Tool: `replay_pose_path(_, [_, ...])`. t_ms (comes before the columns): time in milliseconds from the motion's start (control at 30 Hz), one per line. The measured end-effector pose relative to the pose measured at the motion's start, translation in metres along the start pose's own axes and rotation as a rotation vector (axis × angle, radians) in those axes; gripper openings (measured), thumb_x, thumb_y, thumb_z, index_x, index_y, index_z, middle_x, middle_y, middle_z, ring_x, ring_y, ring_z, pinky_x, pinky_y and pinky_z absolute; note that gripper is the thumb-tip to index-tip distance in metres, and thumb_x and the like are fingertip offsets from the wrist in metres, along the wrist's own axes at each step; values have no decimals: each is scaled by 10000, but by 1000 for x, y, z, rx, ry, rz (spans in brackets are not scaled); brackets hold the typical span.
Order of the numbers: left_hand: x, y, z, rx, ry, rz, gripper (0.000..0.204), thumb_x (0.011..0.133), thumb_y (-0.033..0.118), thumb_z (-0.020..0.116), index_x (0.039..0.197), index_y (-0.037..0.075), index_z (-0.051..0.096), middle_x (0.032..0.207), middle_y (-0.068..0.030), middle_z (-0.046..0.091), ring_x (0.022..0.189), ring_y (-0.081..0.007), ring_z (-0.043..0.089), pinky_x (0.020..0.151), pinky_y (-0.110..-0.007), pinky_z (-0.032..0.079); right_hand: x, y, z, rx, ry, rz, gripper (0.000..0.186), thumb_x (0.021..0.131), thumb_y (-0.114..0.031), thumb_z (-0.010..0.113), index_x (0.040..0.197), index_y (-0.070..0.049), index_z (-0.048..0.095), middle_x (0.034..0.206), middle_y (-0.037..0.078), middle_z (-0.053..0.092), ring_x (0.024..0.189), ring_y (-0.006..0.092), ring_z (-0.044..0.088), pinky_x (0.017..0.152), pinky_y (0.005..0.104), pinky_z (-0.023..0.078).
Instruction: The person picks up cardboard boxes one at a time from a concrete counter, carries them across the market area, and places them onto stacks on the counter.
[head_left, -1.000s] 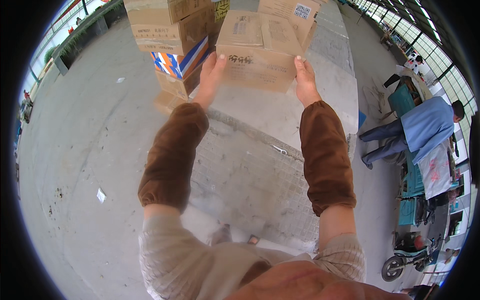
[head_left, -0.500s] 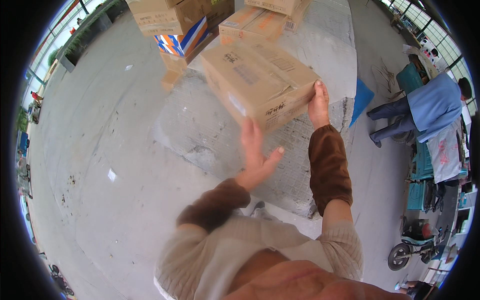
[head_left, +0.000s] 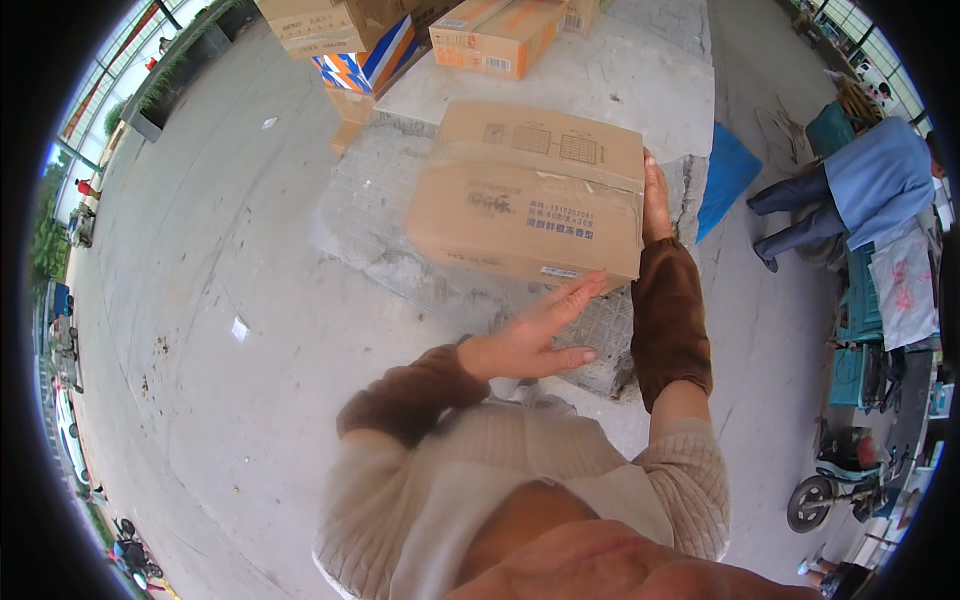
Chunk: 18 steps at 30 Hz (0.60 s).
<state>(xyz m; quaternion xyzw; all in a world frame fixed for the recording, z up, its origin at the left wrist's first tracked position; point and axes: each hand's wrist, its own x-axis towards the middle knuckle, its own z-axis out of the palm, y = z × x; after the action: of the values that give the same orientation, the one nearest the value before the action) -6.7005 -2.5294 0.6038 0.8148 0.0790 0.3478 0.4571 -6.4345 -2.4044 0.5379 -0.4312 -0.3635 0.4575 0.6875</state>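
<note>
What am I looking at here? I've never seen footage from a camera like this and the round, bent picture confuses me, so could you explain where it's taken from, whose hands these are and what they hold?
The picture comes from a wide fisheye camera worn on a person's head, looking down, which is why straight edges curve near the rim. There is no machine: the two arms in brown sleeve covers rising from the bottom belong to the wearer. The right hand presses flat against the right end of a brown cardboard box, and the left hand is open with its fingertips at the box's lower front edge. The box is tilted above a grey concrete platform. Farther back lie more cardboard boxes, one with orange and blue stripes. At the right, another person in blue bends over beside a blue sheet.
</note>
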Motion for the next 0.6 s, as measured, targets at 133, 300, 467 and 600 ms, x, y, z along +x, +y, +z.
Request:
replay_pose_path(133, [-16, 14, -88, 213, 296, -80, 616, 832, 289, 531, 1303, -7, 266, 1318, -179, 320, 1158, -285, 396, 977, -385, 278, -28, 1, -10, 151, 58, -28, 629, 885, -389, 407, 1321, 10, 193, 1354, 163, 258, 1244, 256, 274, 1015, 359, 236])
replay_pose_path(300, [-8, -42, -164, 3, 830, -381, 569, 871, 372, 446, 1270, -18, 330, 1255, -158, 407, 1132, -238, 422, 963, -330, 301, -61, -38, 26, 124, 128, 32, 679, 868, -404, 439, 1322, 21, 167, 1354, 176, 248, 1252, 272, 246, 1024, 355, 211])
replay_pose_path(467, [-11, -125, -183, -481, 637, -673, 547, 881, 417, 390, 1214, -17, 406, 1166, -119, 484, 1034, -183, 474, 891, -282, 358, -59, -39, 37, -168, 210, 12, 667, 842, -404, 500, 1288, 38, 274, 1306, 151, 338, 1186, 225, 346, 976, 296, 280])
replay_pose_path(600, [-1, -114, -170, -541, 598, -705, 503, 890, 383, 383, 1195, -15, 419, 1154, -94, 488, 1001, -166, 478, 861, -276, 373, -65, -39, 38, -258, 230, 199, 649, 828, -414, 520, 1281, 5, 320, 1241, 124, 423, 1121, 208, 403, 937, 298, 319])
